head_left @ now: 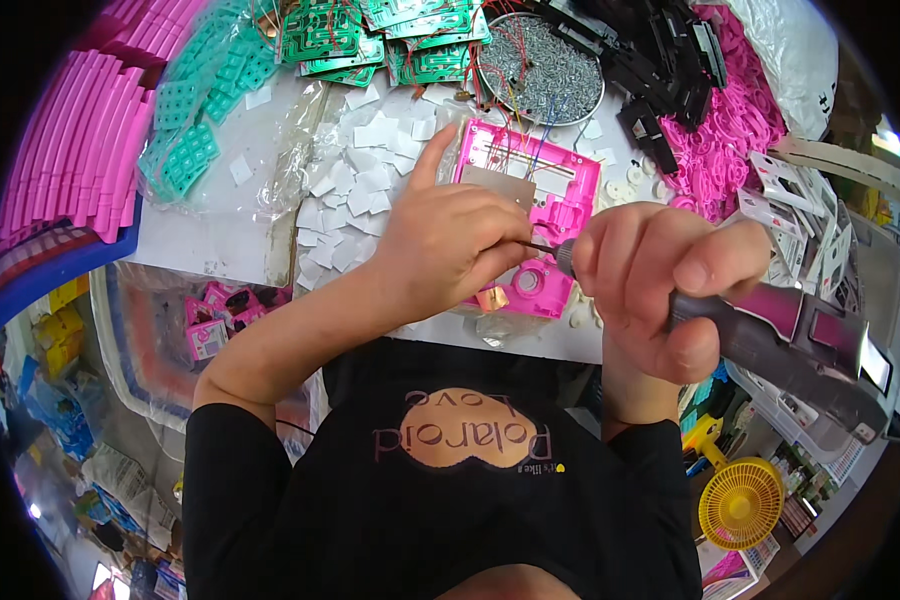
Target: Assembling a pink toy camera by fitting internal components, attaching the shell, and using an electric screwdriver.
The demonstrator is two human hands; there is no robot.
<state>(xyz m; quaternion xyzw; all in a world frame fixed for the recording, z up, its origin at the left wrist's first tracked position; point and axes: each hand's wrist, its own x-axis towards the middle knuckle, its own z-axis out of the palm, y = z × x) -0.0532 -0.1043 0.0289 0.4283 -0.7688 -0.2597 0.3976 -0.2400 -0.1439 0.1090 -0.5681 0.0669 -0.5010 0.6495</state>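
My right hand (660,275) grips a dark powered screwdriver (780,350), its thin bit pointing left over a pink plastic casing (570,210). At the bit's tip, the thumb and forefinger of my left hand (445,240) are pinched together; whatever is between them is too small to make out. My left little finger sticks out along the casing's left side. Thin wires and a grey metal plate (500,186) sit in the casing, which lies open on the worktable. A copper-coloured piece (492,299) shows at its near edge.
Behind the casing stands a round dish of screws (535,75), beside green circuit boards (335,40) with red wires. White paper squares (355,175) litter the left. Black plastic parts (660,60) and pink loops (730,130) are piled at right. Stacked pink panels (80,140) stand far left.
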